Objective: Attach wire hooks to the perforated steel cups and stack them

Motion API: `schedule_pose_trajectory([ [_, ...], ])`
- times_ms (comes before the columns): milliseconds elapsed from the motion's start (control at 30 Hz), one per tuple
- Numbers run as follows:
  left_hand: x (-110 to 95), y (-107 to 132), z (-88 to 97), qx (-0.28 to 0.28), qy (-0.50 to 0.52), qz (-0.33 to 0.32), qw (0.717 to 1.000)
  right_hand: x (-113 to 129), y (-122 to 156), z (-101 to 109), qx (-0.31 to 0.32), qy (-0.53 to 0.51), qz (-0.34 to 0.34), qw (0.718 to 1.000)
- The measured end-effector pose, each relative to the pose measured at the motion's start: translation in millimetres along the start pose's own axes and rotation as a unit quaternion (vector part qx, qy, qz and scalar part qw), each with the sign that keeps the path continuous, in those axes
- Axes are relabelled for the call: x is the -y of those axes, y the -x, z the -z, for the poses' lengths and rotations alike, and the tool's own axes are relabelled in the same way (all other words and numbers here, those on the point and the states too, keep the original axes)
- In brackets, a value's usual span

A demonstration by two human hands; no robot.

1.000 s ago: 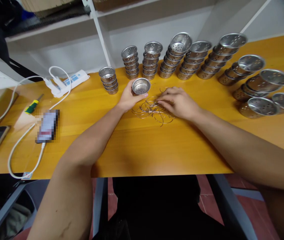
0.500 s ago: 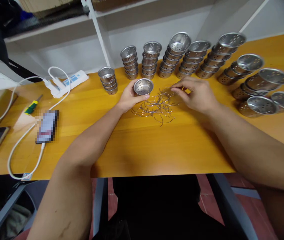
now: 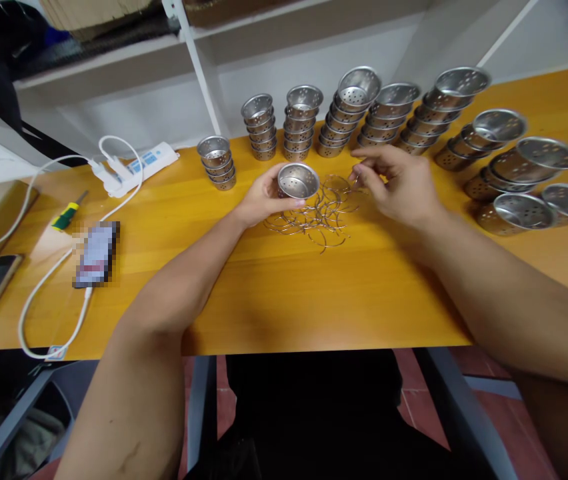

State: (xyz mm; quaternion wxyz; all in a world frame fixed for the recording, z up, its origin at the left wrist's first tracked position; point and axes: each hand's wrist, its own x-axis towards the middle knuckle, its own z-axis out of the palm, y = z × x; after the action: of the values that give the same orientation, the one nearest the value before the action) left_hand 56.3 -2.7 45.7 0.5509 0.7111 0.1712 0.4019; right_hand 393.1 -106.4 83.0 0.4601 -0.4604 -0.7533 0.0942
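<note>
My left hand [image 3: 259,200] grips a small perforated metal cup [image 3: 297,181], held tilted just above the yellow table [image 3: 284,287]. My right hand [image 3: 398,183] is to its right, thumb and forefinger pinched on a thin wire ring [image 3: 355,179] lifted from the pile. A tangled heap of wire rings [image 3: 317,213] lies on the table between and below both hands.
Several stacks of the same metal cups [image 3: 299,123] line the back of the table, more lie tilted at the right [image 3: 524,167]. At the left are a white power strip [image 3: 137,163], a cable, a screwdriver [image 3: 67,213] and two phones [image 3: 95,253]. A white shelf frame stands behind.
My right hand left the ring pile, rose to the right and now pinches a ring. My left hand carried the cup a little to the right.
</note>
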Motion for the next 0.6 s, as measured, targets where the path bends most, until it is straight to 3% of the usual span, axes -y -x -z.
schedule_pose_trajectory([
  [100,-20,5,-15.2,0.069,0.005,0.022,0.997,0,4,-23,-0.010,-0.116,-0.040,0.992],
  [233,-35,13,-37.8,0.163,0.034,0.070,0.983,3,4,-39,-0.024,-0.171,-0.054,0.983],
  [367,-32,16,-46.9,0.137,0.029,0.081,0.987,10,-1,-39,-0.047,-0.190,-0.053,0.979],
  [600,-46,18,-53.5,0.154,0.064,0.142,0.976,19,-5,-37,-0.079,-0.232,-0.068,0.967],
])
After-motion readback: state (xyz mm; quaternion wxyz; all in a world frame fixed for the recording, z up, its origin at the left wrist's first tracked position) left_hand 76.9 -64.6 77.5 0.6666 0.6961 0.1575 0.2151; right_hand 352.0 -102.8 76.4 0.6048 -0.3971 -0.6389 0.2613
